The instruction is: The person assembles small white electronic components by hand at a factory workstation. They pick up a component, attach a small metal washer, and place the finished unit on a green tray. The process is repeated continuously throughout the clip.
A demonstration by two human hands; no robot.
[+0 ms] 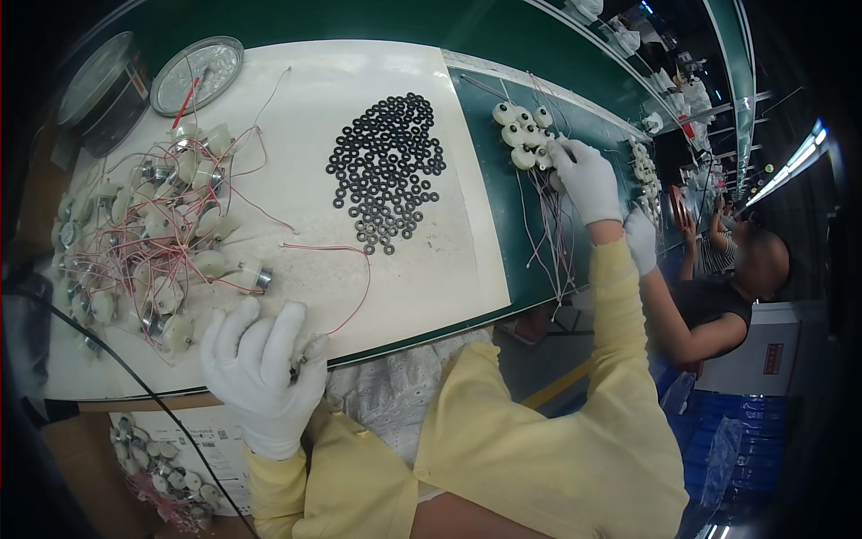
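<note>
My left hand (pixel 265 373), in a white glove, is closed at the table's front edge. Its thumb and fingers pinch a small metal-and-white motor (pixel 297 361), mostly hidden by the glove; a thin red wire (pixel 366 286) loops from there onto the white board. Out to the right, my gloved right hand (pixel 585 182) has its fingertips closed at the edge of a cluster of white motors (pixel 523 135) with black rings on top. It seems to hold one of these motors, largely covered by the fingers. Wires (pixel 557 238) hang from the cluster toward the table's edge.
Many black rings (pixel 386 166) lie spread on the white board (pixel 296 81). A tangled heap of wired motors (pixel 162 225) fills the left side, near a clear tub (pixel 103 94) and a round lid (pixel 197 76). At right, a co-worker's gloved hand (pixel 641 241) is close to my right arm.
</note>
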